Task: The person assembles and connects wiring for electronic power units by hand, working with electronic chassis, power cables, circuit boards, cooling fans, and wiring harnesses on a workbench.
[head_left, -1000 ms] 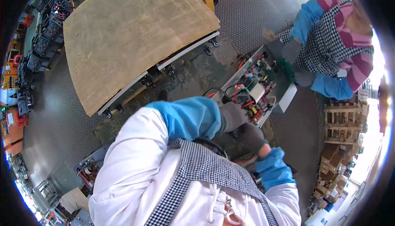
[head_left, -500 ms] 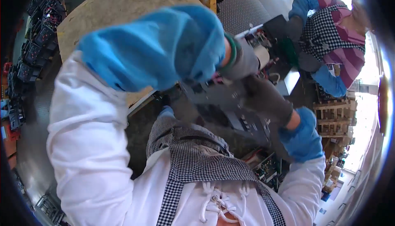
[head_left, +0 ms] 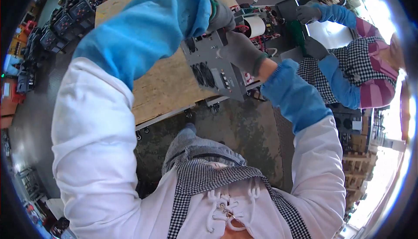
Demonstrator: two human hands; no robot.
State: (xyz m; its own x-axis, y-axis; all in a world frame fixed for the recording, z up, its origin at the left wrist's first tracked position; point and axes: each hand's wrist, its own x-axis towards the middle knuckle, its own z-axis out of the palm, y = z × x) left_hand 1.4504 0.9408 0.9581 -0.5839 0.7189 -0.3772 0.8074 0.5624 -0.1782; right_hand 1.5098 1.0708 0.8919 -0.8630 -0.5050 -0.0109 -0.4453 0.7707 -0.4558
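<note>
A grey metal fan panel (head_left: 221, 68) with two dark round fans and a row of small fittings stands tilted at the end of an opened electronic unit (head_left: 269, 19). My left hand (head_left: 221, 17), in a grey glove with a green cuff, is closed at the panel's upper edge. Beside it, my right hand (head_left: 244, 52), also gloved in grey, has its fingers curled over the panel's top. The hands nearly touch. Behind them in the unit sit a white cylinder (head_left: 254, 26), red wires and small circuit parts. Both sets of fingertips are partly hidden.
A wooden-topped table (head_left: 163, 89) bears the unit. At the right, a co-worker's gloved hands (head_left: 316, 47) are by a green part (head_left: 296, 34) at the unit's far end. Several dark units (head_left: 69, 19) line the far left; wooden pallets (head_left: 357, 169) stand at the right.
Both my hands and the fan panel have moved left and farther away, over the table edge. The panel is sharper in view. The unit and co-worker also appear shifted as the view turned.
</note>
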